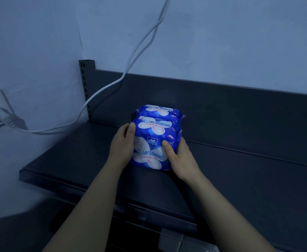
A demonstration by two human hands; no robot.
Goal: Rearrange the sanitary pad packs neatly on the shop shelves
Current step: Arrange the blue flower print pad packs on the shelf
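Observation:
Several blue sanitary pad packs with white petal prints and upside-down lettering lie in a row on the dark shelf (72, 157). The nearest pack (149, 153) is flanked by both hands. My left hand (122, 146) grips its left side, thumb on top. On the right side, my right hand (181, 159) holds the same pack, thumb pressed on its face. Behind it sit a second pack (156, 127) and a rear pack (158, 110), close together and partly hidden.
A dark back panel (221, 110) rises behind the shelf, with a slotted upright post (86, 84) at its left end. A white cable (131, 57) hangs down the wall to a plug (5, 119) at the left. Lower shelf edges show below.

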